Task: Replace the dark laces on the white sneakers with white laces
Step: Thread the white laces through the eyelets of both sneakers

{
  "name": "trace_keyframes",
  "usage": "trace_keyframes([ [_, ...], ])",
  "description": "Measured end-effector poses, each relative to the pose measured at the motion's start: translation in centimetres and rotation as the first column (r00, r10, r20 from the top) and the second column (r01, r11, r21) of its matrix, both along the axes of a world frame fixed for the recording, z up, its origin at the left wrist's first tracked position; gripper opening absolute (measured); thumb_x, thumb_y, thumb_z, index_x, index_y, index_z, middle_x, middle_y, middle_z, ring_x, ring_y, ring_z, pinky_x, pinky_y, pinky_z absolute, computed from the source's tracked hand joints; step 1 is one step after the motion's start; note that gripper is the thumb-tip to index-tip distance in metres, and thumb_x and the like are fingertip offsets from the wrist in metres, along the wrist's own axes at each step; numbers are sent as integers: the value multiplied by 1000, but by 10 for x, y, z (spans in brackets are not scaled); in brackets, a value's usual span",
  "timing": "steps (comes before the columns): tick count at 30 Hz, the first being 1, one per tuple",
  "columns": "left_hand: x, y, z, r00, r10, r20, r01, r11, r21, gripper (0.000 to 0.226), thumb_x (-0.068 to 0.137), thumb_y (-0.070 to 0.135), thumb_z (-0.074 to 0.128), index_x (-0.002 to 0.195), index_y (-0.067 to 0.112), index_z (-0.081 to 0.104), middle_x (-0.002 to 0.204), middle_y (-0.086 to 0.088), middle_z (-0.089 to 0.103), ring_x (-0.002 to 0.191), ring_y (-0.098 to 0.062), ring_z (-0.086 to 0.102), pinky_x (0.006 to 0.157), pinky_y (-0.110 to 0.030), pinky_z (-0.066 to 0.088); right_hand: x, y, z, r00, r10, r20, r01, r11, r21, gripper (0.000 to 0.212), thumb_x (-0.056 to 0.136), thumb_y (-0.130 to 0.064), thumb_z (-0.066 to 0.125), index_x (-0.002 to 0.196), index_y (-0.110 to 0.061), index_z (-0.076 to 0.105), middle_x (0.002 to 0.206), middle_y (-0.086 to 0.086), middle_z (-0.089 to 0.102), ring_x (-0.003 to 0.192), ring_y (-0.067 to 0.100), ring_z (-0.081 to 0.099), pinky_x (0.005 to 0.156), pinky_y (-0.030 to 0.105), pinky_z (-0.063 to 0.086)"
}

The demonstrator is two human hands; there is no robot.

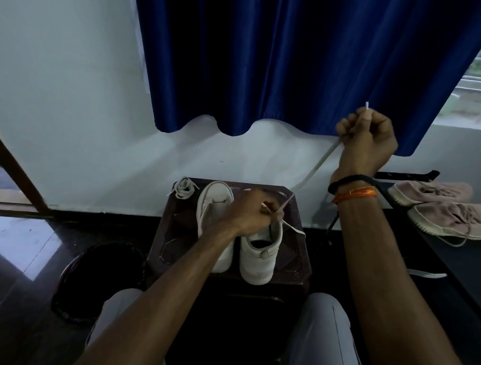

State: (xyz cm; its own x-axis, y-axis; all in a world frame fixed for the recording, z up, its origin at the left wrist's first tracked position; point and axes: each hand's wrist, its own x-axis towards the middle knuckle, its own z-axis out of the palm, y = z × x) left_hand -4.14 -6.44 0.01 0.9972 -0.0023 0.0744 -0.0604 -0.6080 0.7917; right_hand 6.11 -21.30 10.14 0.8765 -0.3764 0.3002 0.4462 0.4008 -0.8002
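head view: the two white sneakers [237, 234] stand side by side on a small dark stool [294, 261] close to the white wall [69, 109], toes toward it. a coiled white lace [182, 187] lies at the stool's far left corner. dim floor [18, 257] opens to the left; a dark bench [477, 279] with pink sneakers [448, 209] crowds the right. a blue curtain [295, 48] hangs above.

the right shoe's eyelets are hidden behind the left hand [253, 213]. a dark cord [334, 221] hangs off the right wrist.

left fingers curl narrowly, pinching the white lace [316, 167] at the shoe. the right hand [367, 140] is raised near the curtain hem, fist closed around the lace pulled taut, its tip poking above the fingers.
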Motion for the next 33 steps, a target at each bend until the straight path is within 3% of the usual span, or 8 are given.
trace_keyframes([
  [5,-7,17,-2,990,-133,-54,125,982,-140,37,84,0,76,115,19,71,107,0,75,99,-12,72,91,-33,58,-5,20,-32,989,144,-15,-130,838,-530,7,94,-14,66,97,-14,72,96,1,72,88,15,67,83,33,59],
  [10,-9,34,-8,969,189,160,-227,935,273,42,71,25,83,106,16,61,108,1,66,103,-20,63,87,-33,47,-16,35,-86,906,334,-260,-360,284,-889,15,91,-13,68,90,-24,78,83,-7,76,79,9,71,77,30,58],
  [14,-8,32,-14,960,265,92,-276,827,490,32,71,45,76,87,18,69,96,2,63,104,-20,56,102,-36,31,-20,37,-113,879,353,-319,-358,47,-933,10,89,-31,70,91,-30,80,82,-11,75,77,8,68,74,27,54],
  [17,-4,34,-22,963,267,41,-247,806,538,29,76,46,64,74,18,67,92,6,56,113,-24,56,112,-44,27,-22,36,-113,867,377,-327,-337,-41,-941,11,90,-20,73,97,-20,81,91,-3,77,81,6,64,68,4,39],
  [21,1,35,-26,945,319,-67,-250,842,479,17,81,33,66,75,17,70,139,-5,52,140,-28,35,121,-50,13,-22,38,-117,894,355,-274,-225,-172,-959,13,85,-23,73,93,-23,82,95,1,78,93,19,68,81,24,48],
  [25,-4,37,-20,909,402,-106,-358,886,293,30,77,20,64,52,15,47,84,-4,62,105,-28,58,96,-40,41,-28,38,-131,932,299,-207,-153,-194,-969,14,80,-23,73,89,-24,83,91,3,77,98,28,63,87,25,42],
  [28,0,41,-19,865,415,-281,-401,910,111,20,67,22,68,55,13,55,76,-4,67,79,-22,61,69,-30,46,-32,41,-137,958,249,-144,-92,-208,-974,17,75,-27,72,89,-28,83,92,4,75,95,31,63,86,31,48],
  [33,1,50,-22,863,380,-333,-440,889,-127,11,66,7,77,63,5,67,68,4,54,72,-15,55,69,-31,45,-39,42,-138,961,254,-108,-80,-121,-989,10,77,-23,76,84,-24,83,89,7,74,89,32,63,76,30,45],
])
